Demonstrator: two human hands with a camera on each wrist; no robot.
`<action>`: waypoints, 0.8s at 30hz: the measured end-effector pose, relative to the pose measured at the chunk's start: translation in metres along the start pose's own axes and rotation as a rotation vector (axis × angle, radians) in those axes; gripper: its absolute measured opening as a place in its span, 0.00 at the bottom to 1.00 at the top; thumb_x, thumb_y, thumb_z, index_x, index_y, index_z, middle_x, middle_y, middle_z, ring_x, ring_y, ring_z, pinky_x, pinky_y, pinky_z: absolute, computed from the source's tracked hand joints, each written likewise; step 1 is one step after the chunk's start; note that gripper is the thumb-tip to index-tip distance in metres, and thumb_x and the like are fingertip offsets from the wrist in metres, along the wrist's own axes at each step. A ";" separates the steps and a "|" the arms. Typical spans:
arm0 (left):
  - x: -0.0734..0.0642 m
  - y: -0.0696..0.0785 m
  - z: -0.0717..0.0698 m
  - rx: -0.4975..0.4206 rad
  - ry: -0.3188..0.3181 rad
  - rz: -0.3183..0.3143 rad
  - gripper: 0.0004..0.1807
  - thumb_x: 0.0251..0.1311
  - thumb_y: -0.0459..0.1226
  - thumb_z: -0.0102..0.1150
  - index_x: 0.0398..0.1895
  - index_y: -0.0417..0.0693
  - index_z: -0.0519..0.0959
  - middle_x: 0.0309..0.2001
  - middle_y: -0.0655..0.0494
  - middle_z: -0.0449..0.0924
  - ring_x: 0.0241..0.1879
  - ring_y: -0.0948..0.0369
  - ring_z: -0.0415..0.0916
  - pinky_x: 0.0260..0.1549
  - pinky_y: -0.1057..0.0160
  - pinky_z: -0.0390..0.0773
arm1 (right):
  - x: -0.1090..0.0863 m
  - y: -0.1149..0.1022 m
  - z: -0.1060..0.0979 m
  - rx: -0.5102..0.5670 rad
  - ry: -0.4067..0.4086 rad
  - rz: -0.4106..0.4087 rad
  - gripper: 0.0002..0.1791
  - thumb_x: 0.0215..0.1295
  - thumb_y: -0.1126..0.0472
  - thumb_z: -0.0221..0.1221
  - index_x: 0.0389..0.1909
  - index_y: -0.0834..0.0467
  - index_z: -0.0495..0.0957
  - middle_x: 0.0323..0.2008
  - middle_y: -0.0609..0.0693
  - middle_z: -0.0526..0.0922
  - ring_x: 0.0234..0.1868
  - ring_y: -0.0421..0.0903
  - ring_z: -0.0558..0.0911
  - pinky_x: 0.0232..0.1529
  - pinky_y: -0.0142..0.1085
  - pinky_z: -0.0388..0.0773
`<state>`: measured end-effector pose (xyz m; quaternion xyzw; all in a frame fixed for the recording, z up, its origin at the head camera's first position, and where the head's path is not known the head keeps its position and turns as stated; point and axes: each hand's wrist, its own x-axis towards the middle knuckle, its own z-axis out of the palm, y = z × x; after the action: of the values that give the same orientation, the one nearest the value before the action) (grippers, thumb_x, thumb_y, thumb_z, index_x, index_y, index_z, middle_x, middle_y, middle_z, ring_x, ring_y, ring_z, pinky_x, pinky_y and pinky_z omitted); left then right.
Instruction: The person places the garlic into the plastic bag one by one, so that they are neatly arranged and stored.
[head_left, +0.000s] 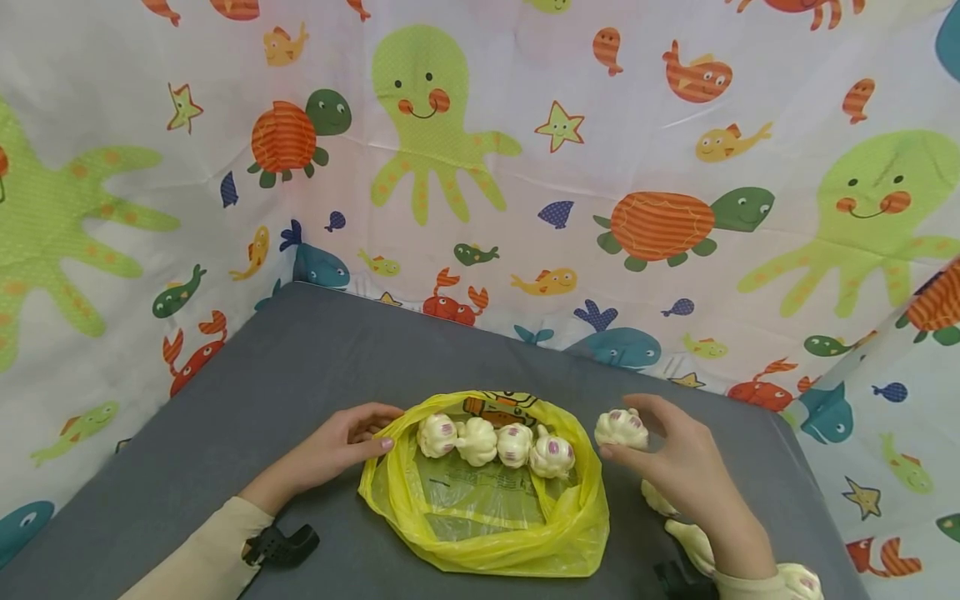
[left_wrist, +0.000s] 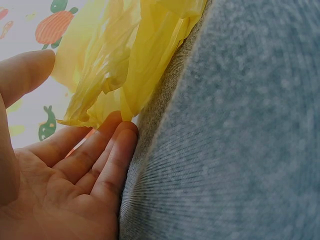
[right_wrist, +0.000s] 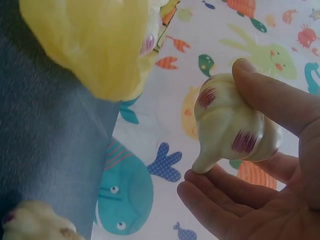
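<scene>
A yellow plastic bag (head_left: pixel 525 542) lies with its mouth spread wide on the table, several garlic bulbs (head_left: pixel 476 442) in a row inside it. At the bag's left rim is my left hand (head_left: pixel 333 450). Its fingertips (left_wrist: pixel 117 120) touch the bag's edge in the left wrist view, and the thumb stands apart from them. My right hand (head_left: pixel 686 467) holds another garlic bulb (head_left: pixel 622 428) between thumb and fingers, just right of the bag. Purple streaks mark this cream-coloured bulb (right_wrist: pixel 227 122) in the right wrist view, its stem end pointing down toward the fingertips.
More garlic bulbs (head_left: pixel 690 546) lie on the table under and beside my right forearm, partly hidden by it. The dark grey table (head_left: pixel 337 350) ends at a curtain (head_left: pixel 480 250) printed with sea animals, behind and on both sides.
</scene>
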<state>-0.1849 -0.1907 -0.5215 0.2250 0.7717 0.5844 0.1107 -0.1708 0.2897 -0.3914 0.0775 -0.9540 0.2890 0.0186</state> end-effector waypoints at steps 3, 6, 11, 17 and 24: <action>0.000 0.001 -0.001 0.005 0.002 -0.003 0.26 0.82 0.40 0.60 0.77 0.38 0.74 0.67 0.42 0.80 0.64 0.43 0.78 0.58 0.62 0.81 | 0.001 -0.004 0.003 0.013 0.001 -0.021 0.42 0.60 0.33 0.78 0.69 0.52 0.80 0.68 0.58 0.82 0.68 0.65 0.80 0.61 0.69 0.78; -0.001 0.002 -0.001 0.011 0.004 -0.006 0.26 0.82 0.40 0.60 0.77 0.38 0.74 0.68 0.42 0.80 0.64 0.44 0.78 0.57 0.62 0.81 | 0.002 -0.008 0.006 0.019 -0.001 -0.029 0.40 0.60 0.34 0.79 0.67 0.52 0.81 0.68 0.57 0.82 0.68 0.64 0.81 0.62 0.68 0.78; -0.001 0.002 0.000 0.014 0.003 -0.012 0.26 0.82 0.40 0.60 0.77 0.38 0.74 0.67 0.42 0.80 0.64 0.44 0.78 0.57 0.62 0.82 | 0.003 -0.012 0.012 0.021 0.002 -0.052 0.39 0.60 0.38 0.80 0.66 0.53 0.82 0.66 0.56 0.83 0.67 0.63 0.82 0.62 0.68 0.78; -0.001 0.003 0.000 0.021 0.007 -0.015 0.26 0.82 0.41 0.60 0.77 0.39 0.74 0.68 0.43 0.80 0.65 0.44 0.78 0.57 0.62 0.81 | 0.005 -0.017 0.018 0.032 0.004 -0.083 0.36 0.60 0.45 0.82 0.65 0.53 0.83 0.64 0.53 0.84 0.65 0.61 0.82 0.60 0.67 0.80; -0.001 0.004 0.000 0.011 0.003 -0.015 0.26 0.82 0.40 0.61 0.76 0.39 0.74 0.68 0.42 0.80 0.65 0.44 0.78 0.58 0.62 0.81 | 0.005 -0.026 0.023 0.048 -0.006 -0.114 0.35 0.59 0.46 0.83 0.65 0.52 0.83 0.63 0.51 0.85 0.64 0.60 0.83 0.59 0.66 0.80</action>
<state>-0.1829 -0.1903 -0.5179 0.2189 0.7769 0.5795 0.1125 -0.1716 0.2553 -0.3961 0.1329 -0.9410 0.3099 0.0303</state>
